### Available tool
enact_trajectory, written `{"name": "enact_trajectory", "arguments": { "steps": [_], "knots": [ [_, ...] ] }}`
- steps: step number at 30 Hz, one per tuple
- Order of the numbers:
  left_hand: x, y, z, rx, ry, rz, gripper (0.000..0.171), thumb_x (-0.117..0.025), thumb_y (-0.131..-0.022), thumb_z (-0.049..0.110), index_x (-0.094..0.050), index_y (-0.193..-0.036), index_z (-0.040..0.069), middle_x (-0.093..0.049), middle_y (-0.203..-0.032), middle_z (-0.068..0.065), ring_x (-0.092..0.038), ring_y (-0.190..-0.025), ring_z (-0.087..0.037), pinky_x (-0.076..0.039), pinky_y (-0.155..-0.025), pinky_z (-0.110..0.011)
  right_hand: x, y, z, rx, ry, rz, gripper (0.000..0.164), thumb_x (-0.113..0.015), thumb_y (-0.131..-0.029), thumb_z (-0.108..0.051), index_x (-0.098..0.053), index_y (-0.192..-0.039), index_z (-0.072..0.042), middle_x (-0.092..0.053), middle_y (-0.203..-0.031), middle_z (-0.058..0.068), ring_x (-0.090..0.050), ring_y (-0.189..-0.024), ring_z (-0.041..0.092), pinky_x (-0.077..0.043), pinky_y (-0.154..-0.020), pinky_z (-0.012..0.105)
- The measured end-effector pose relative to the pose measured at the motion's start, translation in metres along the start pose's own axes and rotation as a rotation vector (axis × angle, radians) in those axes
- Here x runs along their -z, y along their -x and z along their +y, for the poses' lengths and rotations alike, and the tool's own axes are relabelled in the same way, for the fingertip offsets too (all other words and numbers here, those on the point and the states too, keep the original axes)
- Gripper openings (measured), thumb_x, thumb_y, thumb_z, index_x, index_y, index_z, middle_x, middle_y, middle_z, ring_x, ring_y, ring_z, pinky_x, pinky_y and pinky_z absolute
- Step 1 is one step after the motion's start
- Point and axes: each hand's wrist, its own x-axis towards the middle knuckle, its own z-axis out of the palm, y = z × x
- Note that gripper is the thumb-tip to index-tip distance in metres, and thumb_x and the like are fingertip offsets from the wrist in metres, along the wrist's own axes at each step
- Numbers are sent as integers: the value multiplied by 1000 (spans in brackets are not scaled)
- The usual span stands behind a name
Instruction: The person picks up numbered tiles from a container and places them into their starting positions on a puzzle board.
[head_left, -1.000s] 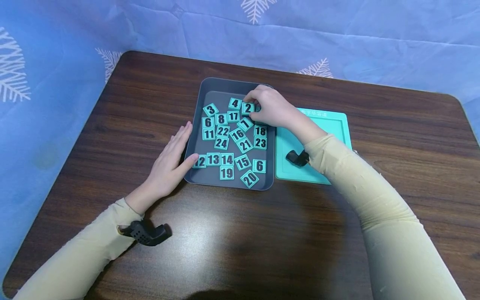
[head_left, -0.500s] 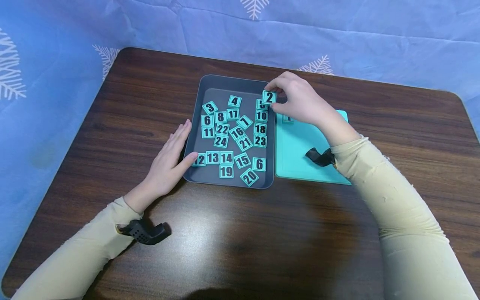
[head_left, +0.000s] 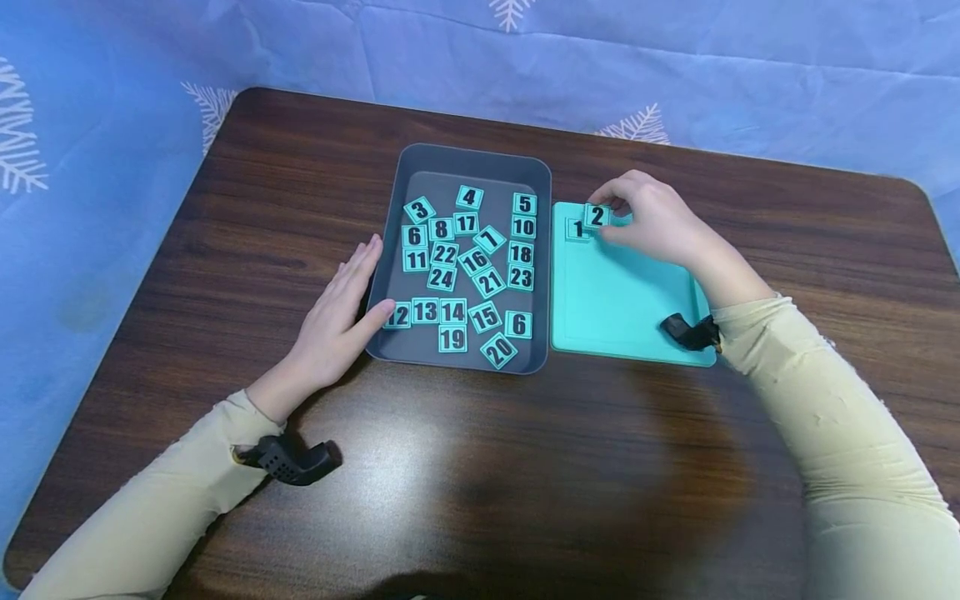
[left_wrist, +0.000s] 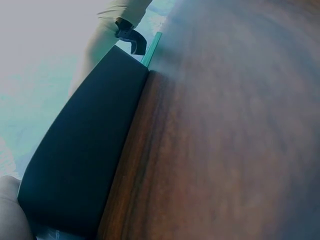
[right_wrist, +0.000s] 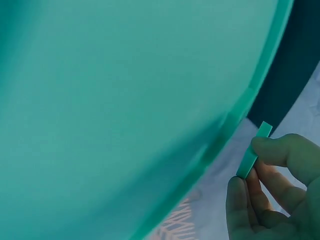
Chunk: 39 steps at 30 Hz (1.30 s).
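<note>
Tile 2 [head_left: 597, 217] is pinched in my right hand [head_left: 662, 220] near the teal board's [head_left: 622, 304] far-left corner; my straight-fingered left hand [head_left: 333, 327] touches the tray [head_left: 474, 160].

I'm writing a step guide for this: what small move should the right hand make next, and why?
Probably lower the 2 tile onto the green board, just right of the 1 tile. The right hand pinches the 2 tile above the board, and the 1 tile lies near its far left corner, so the numbers would run in order.
</note>
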Motion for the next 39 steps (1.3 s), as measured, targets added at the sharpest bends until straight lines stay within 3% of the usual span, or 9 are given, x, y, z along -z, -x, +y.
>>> {"name": "enact_trajectory", "arguments": {
  "steps": [7,18,29,39],
  "knots": [
    [0,-1,0,0,6,4,62,-44,-95,31,-10,-147,24,-11,-152,3,-7,-139,-16,-7,-111,-39,-2,5,9,-54,-8,-41,35,-58,-82,-7,-55,-116,1,-48,-111,16,-47,-97,29,-39,-83,43],
    [0,0,0,4,6,2,62,-43,-95,33,-10,-147,23,-11,-152,3,-7,-139,-17,-6,-111,-38,-3,6,10,-55,4,-103,37,-59,-82,-6,-54,-118,1,-48,-114,17,-48,-101,31,-40,-85,44],
    [0,-1,1,10,3,-1,62,-44,-95,32,-9,-147,24,-10,-152,4,-7,-139,-17,-6,-111,-37,-6,4,13,-19,21,-77,33,-61,-82,-6,-57,-114,2,-50,-109,18,-50,-96,31,-41,-82,43],
    [0,-1,0,5,8,-1,62,-43,-95,33,-10,-147,23,-10,-152,6,-7,-139,-16,-6,-111,-37,-7,4,12,-38,20,-82,34,-62,-83,-8,-56,-115,2,-50,-109,18,-51,-96,31,-42,-82,43]
  ]
}}
